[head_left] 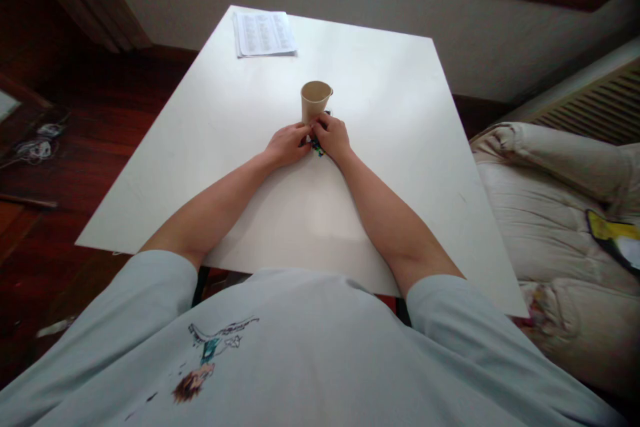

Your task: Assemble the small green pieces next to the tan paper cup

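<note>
A beige cup [313,105] stands upright on the white table [300,213], its open top facing up. Just in front of it my two hands meet, fingertips close together. My left hand [289,144] has curled fingers, and something dark shows near its fingertips. My right hand [333,136] is bent over the same spot with its fingers pinched in. Between them lies a cluster of small dark, green and blue pieces [318,147], too small to name. A small dark thing [328,112] shows between the right hand and the cup. What the fingertips grip is hidden.
Printed sheets [265,33] lie in a stack at the table's far left corner. To the right is a cushioned beige sofa [540,213] with a yellow and black item [613,233] on it. Cables [43,143] lie on the dark red floor at left.
</note>
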Motion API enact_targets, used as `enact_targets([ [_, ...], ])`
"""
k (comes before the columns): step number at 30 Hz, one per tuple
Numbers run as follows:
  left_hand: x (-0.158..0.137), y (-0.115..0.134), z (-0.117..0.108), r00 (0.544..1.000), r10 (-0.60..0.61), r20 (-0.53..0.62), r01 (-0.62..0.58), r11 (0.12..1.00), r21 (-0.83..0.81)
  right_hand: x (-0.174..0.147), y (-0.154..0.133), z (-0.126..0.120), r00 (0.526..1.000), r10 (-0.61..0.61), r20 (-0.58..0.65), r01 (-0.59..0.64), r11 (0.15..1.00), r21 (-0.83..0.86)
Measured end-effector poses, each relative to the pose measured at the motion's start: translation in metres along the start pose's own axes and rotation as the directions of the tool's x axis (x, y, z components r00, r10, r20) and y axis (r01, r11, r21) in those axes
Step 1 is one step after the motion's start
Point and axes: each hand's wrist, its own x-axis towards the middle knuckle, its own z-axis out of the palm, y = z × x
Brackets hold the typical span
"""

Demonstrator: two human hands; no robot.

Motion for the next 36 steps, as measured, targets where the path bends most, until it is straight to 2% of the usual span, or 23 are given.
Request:
enact_targets([
  [13,0.000,0.000,0.000,1.000,0.014,0.003,-0.015,0.999,0.045,0.002,0.008,0.003,1.000,0.026,0.007,-0.026,0.998,-0.056],
  [20,0.001,-0.002,0.000,0.999,-0.002,0.034,0.000,0.998,0.062,0.001,0.007,0.002,0.998,0.037,0.045,-0.034,0.996,-0.084],
  [36,0.003,-0.011,0.009,1.000,0.010,0.022,-0.012,0.997,0.081,0.000,0.002,-0.001,0.996,0.069,0.053,-0.062,0.990,-0.123],
])
